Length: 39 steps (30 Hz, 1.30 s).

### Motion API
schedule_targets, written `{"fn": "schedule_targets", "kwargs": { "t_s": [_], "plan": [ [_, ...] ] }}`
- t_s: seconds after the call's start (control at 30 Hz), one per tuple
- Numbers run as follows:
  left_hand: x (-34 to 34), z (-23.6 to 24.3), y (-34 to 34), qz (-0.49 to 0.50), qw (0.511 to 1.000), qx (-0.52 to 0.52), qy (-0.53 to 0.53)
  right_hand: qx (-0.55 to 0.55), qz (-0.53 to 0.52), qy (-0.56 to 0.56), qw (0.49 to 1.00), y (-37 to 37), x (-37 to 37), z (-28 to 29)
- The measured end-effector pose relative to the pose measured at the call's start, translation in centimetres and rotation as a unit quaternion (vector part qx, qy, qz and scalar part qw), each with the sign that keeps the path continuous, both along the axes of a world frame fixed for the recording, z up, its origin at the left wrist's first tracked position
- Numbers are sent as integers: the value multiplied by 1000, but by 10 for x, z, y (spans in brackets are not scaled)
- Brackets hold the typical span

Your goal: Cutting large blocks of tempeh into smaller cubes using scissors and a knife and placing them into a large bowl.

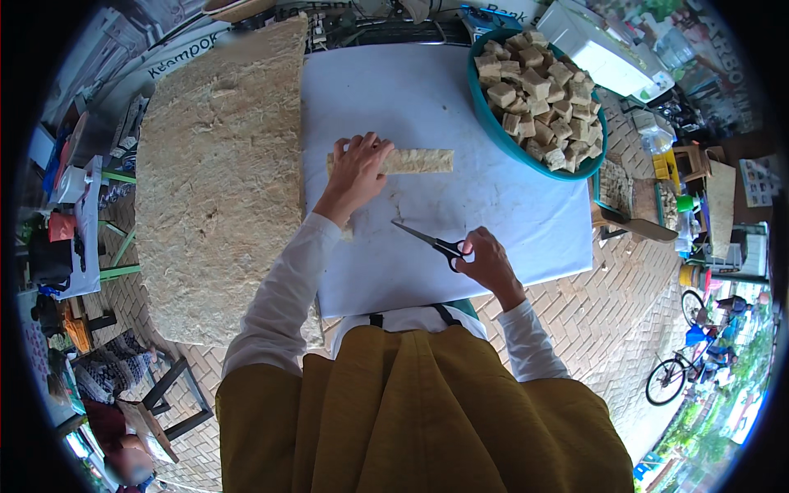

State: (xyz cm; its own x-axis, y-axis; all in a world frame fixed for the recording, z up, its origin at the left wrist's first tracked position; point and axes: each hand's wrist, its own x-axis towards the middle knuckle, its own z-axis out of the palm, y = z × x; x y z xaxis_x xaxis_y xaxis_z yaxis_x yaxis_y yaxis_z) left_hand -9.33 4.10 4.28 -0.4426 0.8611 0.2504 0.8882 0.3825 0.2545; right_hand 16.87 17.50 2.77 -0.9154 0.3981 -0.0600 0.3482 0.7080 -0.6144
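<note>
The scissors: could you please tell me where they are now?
In the head view, the scissors are in the right hand, over the white table, nearer the person than the strip under the left hand.

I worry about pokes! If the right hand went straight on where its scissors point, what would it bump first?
The right hand, scissors first, would probably bump the left hand; heights are hard to judge from above.

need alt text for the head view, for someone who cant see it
A person's left hand holds a beige fibrous strip on a white-covered table while the right hand holds black-handled scissors. A large fibrous slab lies at left; a teal basin of beige chunks stands at upper right.
</note>
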Motion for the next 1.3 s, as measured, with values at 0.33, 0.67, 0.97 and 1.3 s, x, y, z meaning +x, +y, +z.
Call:
{"fn": "schedule_targets", "kwargs": {
  "t_s": [0.33,0.67,0.97,1.3],
  "plan": [
    [9,-2,-36,66,996,56,-28,48,-68,2,997,22,19,22],
    [25,-6,-40,37,982,105,-155,-611,-30,-107,784,0,20,-19],
    [26,-14,-39,-21,976,82,-200,-611,-24,-41,790,2,-4,-20],
    [88,-27,-24,135,877,98,-452,-556,-120,-82,819,-20,-5,-16]
  ]
}}
